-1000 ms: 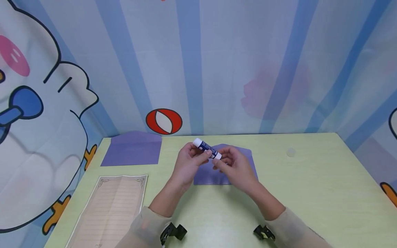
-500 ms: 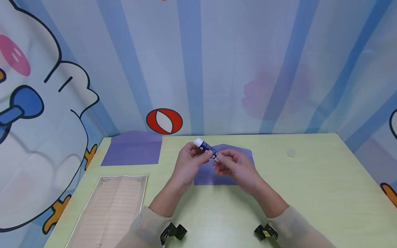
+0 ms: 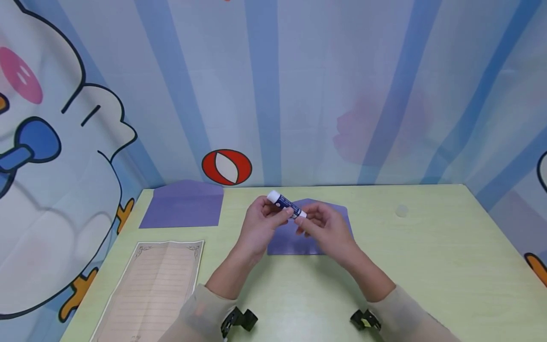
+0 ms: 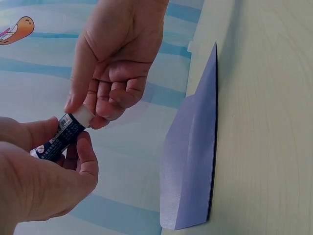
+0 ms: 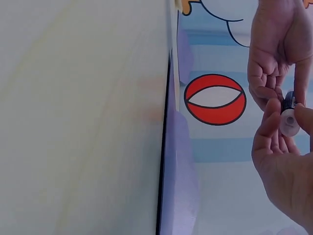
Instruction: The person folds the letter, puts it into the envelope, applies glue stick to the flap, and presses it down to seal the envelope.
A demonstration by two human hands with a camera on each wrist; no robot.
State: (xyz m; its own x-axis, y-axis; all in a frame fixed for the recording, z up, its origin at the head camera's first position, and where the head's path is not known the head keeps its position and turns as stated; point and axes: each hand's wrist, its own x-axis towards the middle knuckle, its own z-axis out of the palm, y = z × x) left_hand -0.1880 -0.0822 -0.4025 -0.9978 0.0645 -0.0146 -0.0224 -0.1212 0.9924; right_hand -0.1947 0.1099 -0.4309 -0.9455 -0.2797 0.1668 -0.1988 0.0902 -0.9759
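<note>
Above the table I hold a glue stick (image 3: 285,204), dark blue with white ends and printed lettering, tilted between both hands. My left hand (image 3: 255,232) grips its blue body between thumb and fingers. With the thumb and fingertips of my right hand (image 3: 333,235) I pinch the white lower end. That white end of the glue stick (image 4: 82,115) shows beside a barcode in the left wrist view. The round end face of the glue stick (image 5: 289,120) points toward the right wrist camera. Beneath the hands lies a purple envelope (image 3: 284,243), its flap raised, partly hidden by them.
Another purple envelope (image 3: 181,209) lies at the table's back left. In front of it is a creased sheet of lined letter paper (image 3: 160,280) with ornate corners. A small round translucent disc (image 3: 401,210) sits at the back right. A printed curtain (image 3: 307,95) hangs behind the table (image 3: 427,266).
My right hand's thumb and fingers have turned forward over the glue stick's white lower end, then drawn back a little. The left hand and the glue stick have stayed nearly in place.
</note>
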